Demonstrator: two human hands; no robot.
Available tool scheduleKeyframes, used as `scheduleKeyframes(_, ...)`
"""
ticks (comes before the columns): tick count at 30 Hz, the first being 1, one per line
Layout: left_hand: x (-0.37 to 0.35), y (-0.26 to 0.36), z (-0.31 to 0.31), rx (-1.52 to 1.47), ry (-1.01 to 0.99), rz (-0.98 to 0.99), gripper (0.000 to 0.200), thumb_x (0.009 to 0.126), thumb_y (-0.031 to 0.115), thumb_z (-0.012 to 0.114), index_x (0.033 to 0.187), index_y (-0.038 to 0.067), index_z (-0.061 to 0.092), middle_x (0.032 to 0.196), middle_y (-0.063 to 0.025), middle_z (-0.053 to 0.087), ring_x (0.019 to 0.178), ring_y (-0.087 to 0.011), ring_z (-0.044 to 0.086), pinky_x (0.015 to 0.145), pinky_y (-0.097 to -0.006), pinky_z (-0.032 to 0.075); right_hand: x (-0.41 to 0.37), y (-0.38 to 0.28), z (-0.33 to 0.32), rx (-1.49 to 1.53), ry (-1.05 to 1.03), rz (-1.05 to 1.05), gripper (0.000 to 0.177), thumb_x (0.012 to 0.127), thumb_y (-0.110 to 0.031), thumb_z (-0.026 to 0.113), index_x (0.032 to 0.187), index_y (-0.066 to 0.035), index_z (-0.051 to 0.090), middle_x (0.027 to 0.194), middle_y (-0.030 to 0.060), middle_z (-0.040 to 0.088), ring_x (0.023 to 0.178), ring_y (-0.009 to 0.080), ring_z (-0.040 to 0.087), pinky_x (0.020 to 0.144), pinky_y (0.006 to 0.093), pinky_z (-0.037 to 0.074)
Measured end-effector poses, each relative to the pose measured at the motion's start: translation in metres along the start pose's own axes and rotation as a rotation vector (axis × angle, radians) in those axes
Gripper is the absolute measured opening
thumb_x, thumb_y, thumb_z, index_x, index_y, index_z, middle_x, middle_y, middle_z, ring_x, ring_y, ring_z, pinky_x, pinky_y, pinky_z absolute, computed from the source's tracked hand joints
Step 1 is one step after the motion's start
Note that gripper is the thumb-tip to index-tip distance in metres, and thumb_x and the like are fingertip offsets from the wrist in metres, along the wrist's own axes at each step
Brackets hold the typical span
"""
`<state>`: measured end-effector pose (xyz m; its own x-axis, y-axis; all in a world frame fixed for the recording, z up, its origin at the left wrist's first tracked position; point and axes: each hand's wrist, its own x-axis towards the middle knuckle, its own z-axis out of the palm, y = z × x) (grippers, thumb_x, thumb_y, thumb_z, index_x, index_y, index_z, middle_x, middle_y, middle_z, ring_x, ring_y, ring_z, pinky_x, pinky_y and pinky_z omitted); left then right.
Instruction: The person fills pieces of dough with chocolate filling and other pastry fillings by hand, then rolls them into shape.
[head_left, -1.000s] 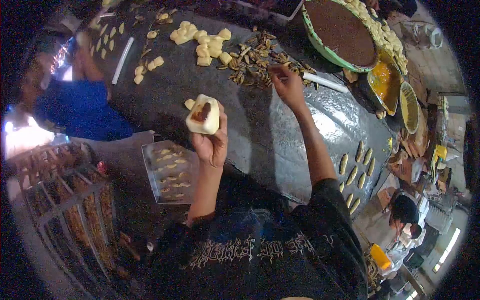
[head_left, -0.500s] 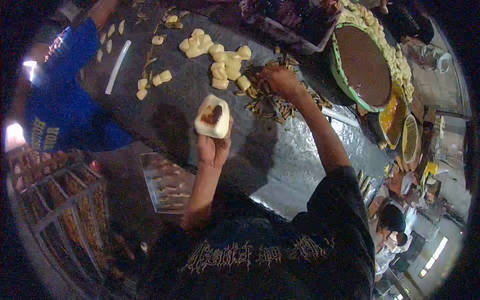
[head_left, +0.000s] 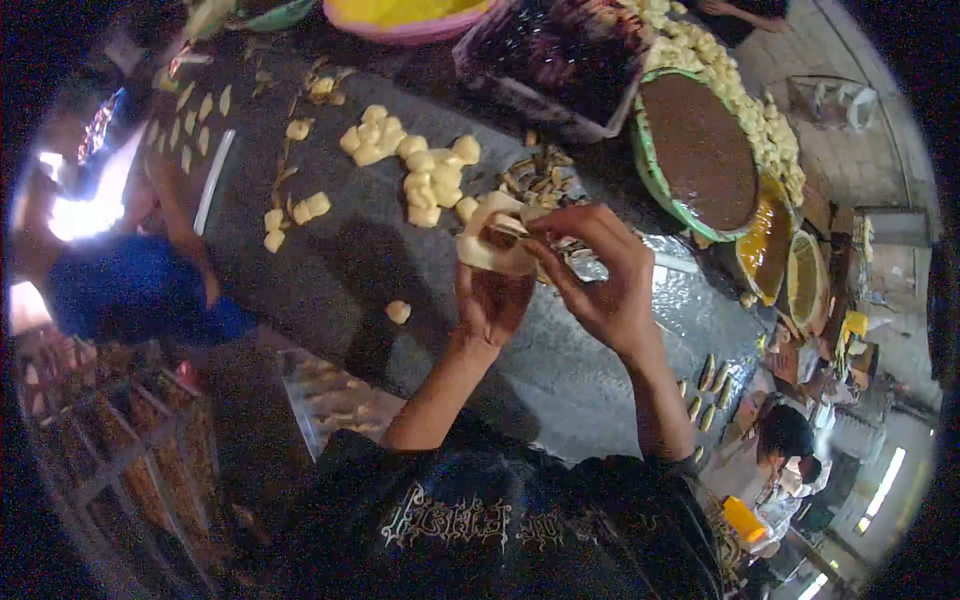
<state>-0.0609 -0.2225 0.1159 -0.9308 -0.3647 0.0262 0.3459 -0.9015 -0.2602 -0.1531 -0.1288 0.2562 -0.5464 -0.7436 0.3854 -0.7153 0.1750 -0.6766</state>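
A flattened piece of pale dough point(head_left: 470, 256) with brown filling on it lies in my left hand point(head_left: 488, 310), held on the palm and fingers above the table. My right hand point(head_left: 612, 275) is at the dough's right side, with thumb and fingers pinched on a small pale strip point(head_left: 510, 226) over the filling. What the strip is made of cannot be made out. Behind my hands is a heap of dark and pale strips point(head_left: 540, 178). Dough lumps point(head_left: 432, 185) sit in a cluster beyond the left hand, and a single dough ball point(head_left: 398, 312) rests left of it.
A green-rimmed tub of brown filling point(head_left: 700, 155) stands at the right, beside a dark-filled crate point(head_left: 560, 60). A white rod point(head_left: 215, 182) lies on the dark table point(head_left: 310, 265). At the left is a person in blue point(head_left: 125, 290). A tray point(head_left: 330, 390) sits below the table edge.
My right hand has come from the strip heap to the dough, bringing a small strip. The left hand has moved right with the dough. The person in blue has shifted down the view.
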Motion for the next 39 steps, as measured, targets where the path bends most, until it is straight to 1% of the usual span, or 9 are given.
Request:
scheduleKeyframes(4, -0.004, -0.043, 0.014, -0.115, 0.124, -0.120, 0.051, 0.102, 0.036, 0.054, 0.142, 0.005, 0.047, 0.134, -0.0148, 0.058, 0.125, -0.0279, 0.059, 0.106, -0.0397, 0.052, -0.017, -0.017, -0.034, -0.216, 0.030, -0.176, 0.033, 0.074, -0.005, 0.083, 0.106, -0.008, 0.076, 0.101, 0.0087, 0.072, 0.094, 0.0273, 0.066, 0.081, 0.0370, 0.053)
scheduleKeyframes(9, -0.043, -0.091, 0.056, 0.994, -0.033, 0.158, 0.053, 0.101, 0.037, 0.055, 0.142, 0.005, 0.047, 0.133, -0.0129, 0.059, 0.124, -0.0255, 0.059, 0.105, -0.0377, 0.052, -0.073, -0.055, -0.080, -0.480, 0.064, -0.321, 0.046, 0.071, -0.018, 0.085, 0.115, -0.009, 0.074, 0.111, 0.0065, 0.070, 0.095, 0.0248, 0.064, 0.081, 0.0385, 0.050)
scheduleKeyframes(14, -0.105, -0.148, 0.062, 0.669, -0.064, 0.049, 0.071, 0.093, 0.049, 0.061, 0.145, 0.004, 0.045, 0.141, -0.0135, 0.054, 0.128, -0.0266, 0.056, 0.109, -0.0403, 0.048, -0.142, -0.081, -0.126, -0.758, 0.140, -0.547, 0.053, 0.067, -0.019, 0.081, 0.118, -0.009, 0.073, 0.115, 0.0054, 0.068, 0.091, 0.0238, 0.063, 0.079, 0.0409, 0.050)
scheduleKeyframes(19, -0.158, -0.187, 0.058, 0.372, -0.277, -0.089, 0.090, 0.085, 0.061, 0.068, 0.149, 0.004, 0.042, 0.149, -0.0140, 0.049, 0.133, -0.0278, 0.053, 0.112, -0.0428, 0.045, -0.198, -0.109, -0.170, -0.509, 0.217, -0.640, 0.041, 0.065, -0.014, 0.074, 0.106, -0.010, 0.074, 0.107, 0.0057, 0.067, 0.093, 0.0261, 0.064, 0.078, 0.0422, 0.051)
scheduleKeyframes(20, -0.165, -0.193, 0.055, 0.299, -0.403, -0.108, 0.088, 0.086, 0.060, 0.067, 0.149, 0.004, 0.042, 0.149, -0.0139, 0.049, 0.133, -0.0276, 0.053, 0.112, -0.0430, 0.045, -0.206, -0.117, -0.177, -0.499, 0.203, -0.621, 0.041, 0.065, -0.014, 0.075, 0.105, -0.010, 0.074, 0.106, 0.0057, 0.067, 0.093, 0.0264, 0.064, 0.078, 0.0419, 0.051)
scheduleKeyframes(23, -0.191, -0.205, 0.064, 0.200, -0.371, -0.148, 0.078, 0.088, 0.049, 0.064, 0.149, 0.004, 0.044, 0.145, -0.0136, 0.054, 0.131, -0.0267, 0.055, 0.112, -0.0426, 0.045, -0.231, -0.138, -0.191, -0.529, 0.183, -0.629, 0.043, 0.064, -0.015, 0.075, 0.107, -0.010, 0.073, 0.109, 0.0066, 0.067, 0.093, 0.0269, 0.065, 0.076, 0.0412, 0.051)
scheduleKeyframes(29, -0.218, -0.228, 0.063, 0.653, -0.277, -0.003, 0.071, 0.089, 0.040, 0.066, 0.147, 0.004, 0.044, 0.143, -0.0127, 0.054, 0.130, -0.0248, 0.056, 0.110, -0.0389, 0.046, -0.269, -0.133, -0.202, -0.707, 0.215, -0.927, 0.044, 0.060, -0.022, 0.070, 0.102, -0.008, 0.074, 0.122, 0.0118, 0.067, 0.093, 0.0305, 0.067, 0.072, 0.0431, 0.055)
scheduleKeyframes(35, -0.218, -0.237, 0.106, 0.667, -0.391, 0.026, 0.075, 0.085, 0.031, 0.078, 0.145, 0.006, 0.041, 0.137, -0.0129, 0.056, 0.124, -0.0246, 0.058, 0.105, -0.0393, 0.050, -0.252, -0.163, -0.210, -0.351, 0.178, -0.565, 0.038, 0.062, -0.009, 0.078, 0.100, -0.013, 0.075, 0.098, 0.0060, 0.065, 0.093, 0.0306, 0.061, 0.081, 0.0402, 0.050)
scheduleKeyframes(39, -0.196, -0.226, 0.128, 0.738, -0.435, 0.032, 0.079, 0.082, 0.025, 0.085, 0.144, 0.006, 0.038, 0.132, -0.0130, 0.057, 0.120, -0.0244, 0.060, 0.101, -0.0396, 0.053, -0.239, -0.152, -0.203, -0.323, 0.223, -0.467, 0.038, 0.068, -0.010, 0.083, 0.105, -0.011, 0.075, 0.103, 0.0078, 0.065, 0.096, 0.0327, 0.062, 0.083, 0.0416, 0.052)
